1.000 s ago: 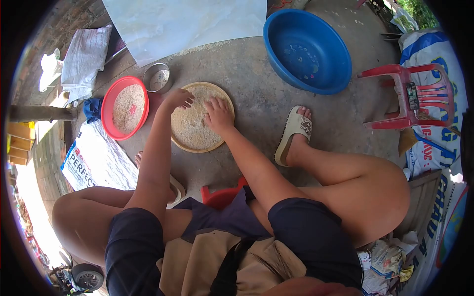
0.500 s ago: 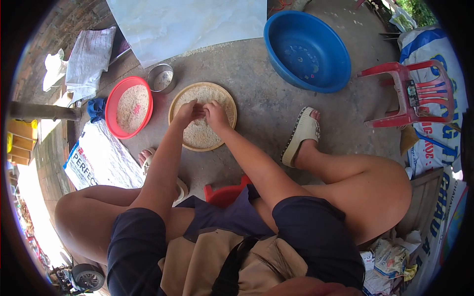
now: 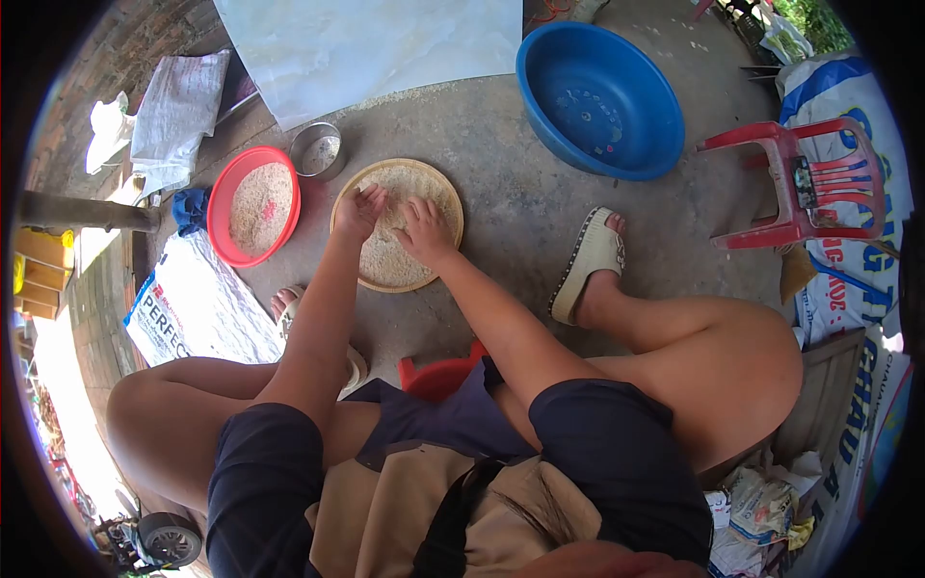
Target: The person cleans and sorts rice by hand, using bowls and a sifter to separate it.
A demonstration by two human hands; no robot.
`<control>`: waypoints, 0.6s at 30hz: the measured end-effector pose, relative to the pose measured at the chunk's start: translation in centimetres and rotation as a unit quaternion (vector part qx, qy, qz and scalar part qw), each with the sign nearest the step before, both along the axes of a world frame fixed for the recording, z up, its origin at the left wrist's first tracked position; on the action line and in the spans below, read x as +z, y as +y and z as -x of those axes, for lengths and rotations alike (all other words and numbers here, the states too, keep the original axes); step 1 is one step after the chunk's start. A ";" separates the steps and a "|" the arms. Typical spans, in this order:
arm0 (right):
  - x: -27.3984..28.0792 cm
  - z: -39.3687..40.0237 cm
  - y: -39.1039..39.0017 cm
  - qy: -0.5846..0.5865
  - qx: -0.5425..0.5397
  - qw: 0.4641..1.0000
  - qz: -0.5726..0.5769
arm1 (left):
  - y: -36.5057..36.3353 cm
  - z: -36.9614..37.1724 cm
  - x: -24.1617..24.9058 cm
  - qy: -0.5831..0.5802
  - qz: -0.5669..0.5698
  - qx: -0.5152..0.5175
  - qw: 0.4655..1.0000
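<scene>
A round woven tray (image 3: 457, 246) with a raised rim lies on the floor in front of me, spread with pale rice-like grain (image 3: 390, 262). My left hand (image 3: 360, 212) is over the tray's left side, palm turned up and fingers loosely curved; nothing can be made out in it. Palm down, my right hand (image 3: 426, 231) rests on or just above the grain with its fingers apart. Left of the tray stands a red plastic basin (image 3: 215, 220) holding more of the grain. Behind it is a small round metal container (image 3: 331, 171) with some grain inside.
A large blue basin (image 3: 602, 106) stands at the back right, near a red plastic chair (image 3: 790, 183). A pale marbled sheet (image 3: 376, 48) lies at the back. White printed sacks (image 3: 202, 308) lie at the left. A red stool (image 3: 434, 379) shows beneath me.
My hands were close together over the tray's middle. Now they are apart: the left has turned palm up, and the right has spread its fingers over the grain.
</scene>
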State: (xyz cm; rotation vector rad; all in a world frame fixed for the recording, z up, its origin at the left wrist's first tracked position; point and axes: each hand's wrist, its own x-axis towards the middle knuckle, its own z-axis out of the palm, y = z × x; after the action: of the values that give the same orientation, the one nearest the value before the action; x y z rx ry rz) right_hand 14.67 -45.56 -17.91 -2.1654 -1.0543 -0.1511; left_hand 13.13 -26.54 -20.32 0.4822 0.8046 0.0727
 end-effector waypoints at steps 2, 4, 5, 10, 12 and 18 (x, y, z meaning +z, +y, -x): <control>-1.0 0.0 -1.3 0.002 0.039 0.997 0.069 | 0.7 0.5 -0.2 0.027 -0.016 0.010 0.999; -1.3 0.0 -2.0 -0.018 0.071 0.993 0.095 | 1.1 0.9 -0.9 0.035 -0.023 0.012 0.999; -1.4 0.0 -2.2 -0.038 0.104 0.987 0.120 | 1.2 1.0 -1.4 0.036 -0.023 0.011 0.999; -2.2 -0.3 -1.0 -0.018 0.136 0.976 0.168 | 0.3 1.2 -0.4 0.053 -0.038 0.005 0.998; -2.4 -0.4 -0.8 -0.020 0.131 0.975 0.179 | -0.1 1.1 0.1 0.054 -0.044 0.002 0.998; -2.6 -0.4 0.0 0.068 0.098 0.987 0.112 | -0.9 0.3 0.8 0.049 -0.043 -0.013 0.998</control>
State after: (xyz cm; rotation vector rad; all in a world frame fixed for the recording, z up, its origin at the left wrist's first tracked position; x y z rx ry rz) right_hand 15.03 -45.54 -20.55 -2.2161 -1.2457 0.2120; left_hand 12.84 -27.49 -19.49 0.5816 0.8948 0.0611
